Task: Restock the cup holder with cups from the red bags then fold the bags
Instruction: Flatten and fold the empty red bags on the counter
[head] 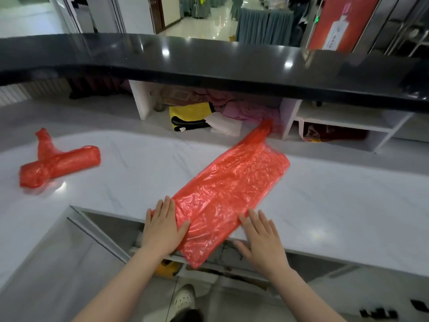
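A flattened red plastic bag (229, 191) lies diagonally on the white marble counter (336, 205), its near end hanging over the front edge and its handles pointing to the far right. My left hand (162, 228) presses flat on the bag's near left edge, fingers straight. My right hand (262, 238) lies flat at the bag's near right edge, fingers spread on the counter rim. A second red bag (58, 163), rolled into a knotted bundle, rests on the counter at the far left. No cup holder or cups are in view.
A raised black countertop (209, 63) runs across the back. Under it, white shelves (343, 126) hold a yellow cloth (190, 115) and pink items. An open space gapes below the counter's front edge, with my shoe (184, 298) on the floor.
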The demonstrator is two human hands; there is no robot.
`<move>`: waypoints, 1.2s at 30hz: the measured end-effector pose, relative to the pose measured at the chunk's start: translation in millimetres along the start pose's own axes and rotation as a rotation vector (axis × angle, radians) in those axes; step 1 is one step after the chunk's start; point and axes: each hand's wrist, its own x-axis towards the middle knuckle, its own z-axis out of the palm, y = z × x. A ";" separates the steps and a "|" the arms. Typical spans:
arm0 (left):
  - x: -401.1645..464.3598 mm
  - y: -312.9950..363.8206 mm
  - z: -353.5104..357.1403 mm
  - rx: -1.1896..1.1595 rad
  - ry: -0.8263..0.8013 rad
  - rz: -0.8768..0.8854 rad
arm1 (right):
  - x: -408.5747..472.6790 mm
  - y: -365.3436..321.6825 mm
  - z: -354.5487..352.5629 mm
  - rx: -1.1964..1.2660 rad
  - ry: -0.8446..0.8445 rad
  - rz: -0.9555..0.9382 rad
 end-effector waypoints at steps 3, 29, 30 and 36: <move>-16.4 7.2 -4.3 0.002 0.015 -0.027 | -9.1 -7.7 0.4 0.020 0.011 -0.083; -3.4 50.3 -20.0 0.316 -0.052 0.762 | -40.0 68.0 -22.6 0.449 0.018 -0.073; -0.4 52.4 -20.2 0.299 -0.096 0.772 | -40.3 67.5 -21.8 0.471 0.023 -0.067; -2.9 56.0 -17.9 -0.373 -0.166 0.558 | -40.8 58.4 -26.2 0.754 0.146 0.231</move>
